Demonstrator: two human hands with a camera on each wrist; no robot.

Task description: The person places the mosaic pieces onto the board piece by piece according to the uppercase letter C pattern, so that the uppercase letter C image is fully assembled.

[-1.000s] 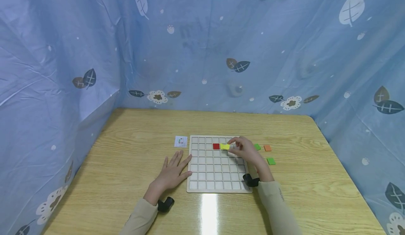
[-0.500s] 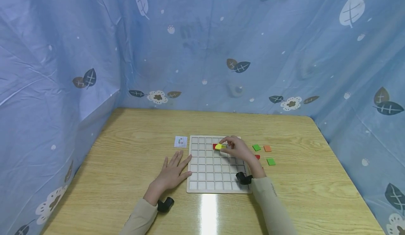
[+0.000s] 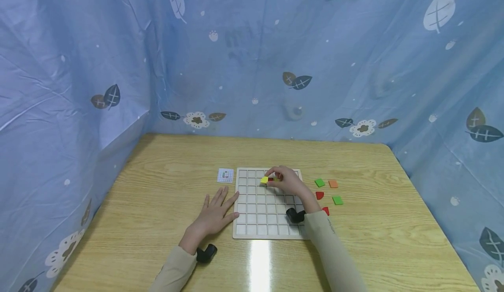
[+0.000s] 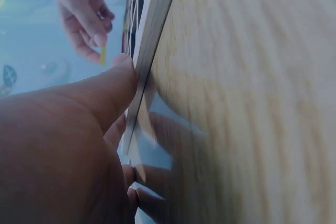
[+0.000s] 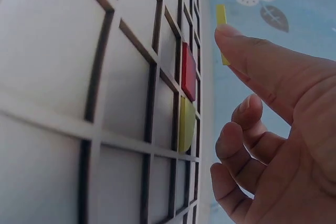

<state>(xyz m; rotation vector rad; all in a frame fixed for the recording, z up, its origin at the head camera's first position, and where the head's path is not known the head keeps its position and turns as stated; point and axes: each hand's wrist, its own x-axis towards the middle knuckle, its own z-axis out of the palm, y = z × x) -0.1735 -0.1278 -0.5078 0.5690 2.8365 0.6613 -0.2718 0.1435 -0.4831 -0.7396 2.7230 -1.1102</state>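
Note:
My right hand (image 3: 289, 182) pinches a small yellow tile (image 3: 264, 180) between thumb and finger above the upper part of a white grid board (image 3: 261, 198). In the right wrist view the held tile (image 5: 221, 14) stands apart from the board's surface. A red tile (image 5: 189, 72) and a second yellow tile (image 5: 186, 124) with a rounded edge sit side by side in cells there. My left hand (image 3: 212, 215) lies with straight, spread fingers at the board's left edge. Seen from the left wrist, its thumb (image 4: 123, 69) touches that edge.
Right of the board lie green tiles (image 3: 320, 182) (image 3: 337, 200), an orange tile (image 3: 333, 183) and red tiles (image 3: 320, 195) (image 3: 326, 210). A small card with a printed grid (image 3: 225, 175) lies by the board's upper left corner. A blue patterned curtain (image 3: 252, 64) hangs behind the wooden table (image 3: 169, 165).
My right hand has moved left across the board with the yellow tile, past the red tile. Red tiles on the right have come into sight from behind the arm. The left hand stays put.

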